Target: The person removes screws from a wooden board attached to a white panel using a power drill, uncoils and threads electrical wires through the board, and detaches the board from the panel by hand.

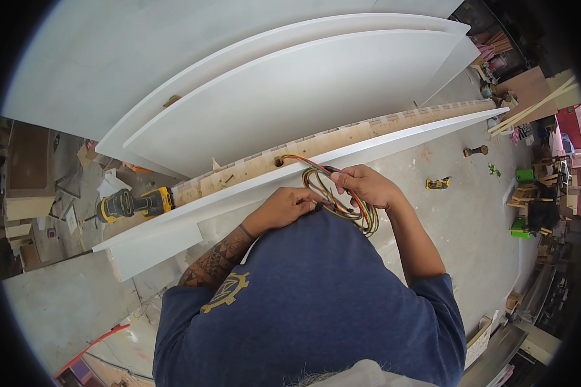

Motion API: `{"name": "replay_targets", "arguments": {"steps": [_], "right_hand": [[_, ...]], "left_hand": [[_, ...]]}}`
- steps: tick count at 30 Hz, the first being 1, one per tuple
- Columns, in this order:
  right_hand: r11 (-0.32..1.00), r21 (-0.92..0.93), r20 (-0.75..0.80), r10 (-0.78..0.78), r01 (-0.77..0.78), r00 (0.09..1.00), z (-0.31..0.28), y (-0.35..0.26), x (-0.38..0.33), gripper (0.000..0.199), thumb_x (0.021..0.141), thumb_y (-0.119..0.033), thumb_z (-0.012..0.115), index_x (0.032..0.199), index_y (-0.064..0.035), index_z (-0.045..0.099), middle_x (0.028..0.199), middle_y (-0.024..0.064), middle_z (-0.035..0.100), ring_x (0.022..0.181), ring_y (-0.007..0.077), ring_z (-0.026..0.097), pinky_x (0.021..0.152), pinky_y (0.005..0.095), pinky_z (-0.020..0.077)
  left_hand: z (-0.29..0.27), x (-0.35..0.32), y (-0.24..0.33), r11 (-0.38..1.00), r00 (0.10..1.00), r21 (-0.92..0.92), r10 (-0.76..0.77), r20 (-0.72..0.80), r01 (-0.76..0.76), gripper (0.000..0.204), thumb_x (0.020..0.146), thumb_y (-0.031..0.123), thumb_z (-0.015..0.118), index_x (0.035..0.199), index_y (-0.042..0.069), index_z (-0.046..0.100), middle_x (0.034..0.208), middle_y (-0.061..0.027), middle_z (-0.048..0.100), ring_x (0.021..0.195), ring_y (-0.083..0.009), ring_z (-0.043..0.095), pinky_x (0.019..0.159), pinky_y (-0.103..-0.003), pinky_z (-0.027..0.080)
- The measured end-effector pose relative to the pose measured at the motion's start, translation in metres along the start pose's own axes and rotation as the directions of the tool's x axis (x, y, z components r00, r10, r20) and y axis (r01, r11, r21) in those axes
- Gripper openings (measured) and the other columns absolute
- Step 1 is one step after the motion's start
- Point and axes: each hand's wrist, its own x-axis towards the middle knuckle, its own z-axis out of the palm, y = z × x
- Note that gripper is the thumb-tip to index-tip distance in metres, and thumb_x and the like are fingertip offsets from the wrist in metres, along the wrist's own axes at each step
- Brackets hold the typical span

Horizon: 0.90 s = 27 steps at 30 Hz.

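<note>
At frame centre, the left hand [284, 208] and the right hand [361, 185] both close around a looped bundle of coloured wires [348, 206], which runs up into a hole [279, 161] in the long wooden edge [342, 138]. A yellow drill [134, 204] rests at left; white panels [290, 90] fill the upper frame.

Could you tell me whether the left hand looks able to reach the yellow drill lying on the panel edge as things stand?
Probably yes: the drill lies in the open left of the left hand, with nothing between them, though that hand is touching the wire bundle.
</note>
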Motion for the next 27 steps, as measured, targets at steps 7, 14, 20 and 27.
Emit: {"name": "replay_targets", "arguments": {"steps": [7,14,20,27], "right_hand": [[0.998,-0.058,0.143,-0.001,0.01,0.99,-0.001,-0.01,-0.01,0.045,0.107,-0.047,0.068,0.095,-0.004,0.072,0.08,-0.004,0.064,0.057,0.0061,0.054,0.053,0.0229,0.0487],[0.991,0.129,0.102,0.004,-0.017,0.995,-0.007,-0.004,-0.004,0.039,0.109,-0.038,0.065,0.099,-0.0002,0.068,0.078,0.0023,0.068,0.061,0.0092,0.065,0.057,0.0252,0.0512],[0.999,0.013,0.105,0.043,-0.045,0.994,-0.006,-0.03,-0.015,0.039,0.109,-0.036,0.063,0.109,0.0027,0.07,0.087,0.0036,0.07,0.072,0.0128,0.07,0.066,0.0275,0.0608],[0.998,-0.055,-0.106,-0.006,0.001,0.994,-0.028,-0.044,-0.059,0.03,0.108,-0.029,0.06,0.105,0.0001,0.069,0.092,0.0038,0.063,0.069,0.0081,0.056,0.064,0.0274,0.064]], "left_hand": [[-0.004,-0.018,0.02,0.949,0.973,0.282,0.185,-0.139,-0.14,0.029,0.094,0.007,0.074,0.123,0.006,0.077,0.113,-0.0106,0.072,0.097,-0.0226,0.072,0.087,-0.035,0.057],[-0.005,-0.038,0.041,0.928,0.908,0.335,0.274,-0.318,-0.163,0.049,0.092,0.009,0.078,0.14,0.009,0.066,0.12,-0.0142,0.066,0.109,-0.0323,0.069,0.091,-0.04,0.057],[-0.006,-0.012,0.062,0.834,0.733,0.503,0.487,-0.476,-0.228,0.051,0.093,0.012,0.08,0.141,0.011,0.064,0.117,-0.0125,0.067,0.105,-0.0318,0.069,0.09,-0.041,0.055],[-0.024,0.008,0.05,0.806,0.806,0.535,0.481,-0.344,-0.253,0.016,0.093,0.002,0.074,0.104,0.006,0.064,0.103,-0.0137,0.065,0.093,-0.0328,0.068,0.077,-0.045,0.055]]}}
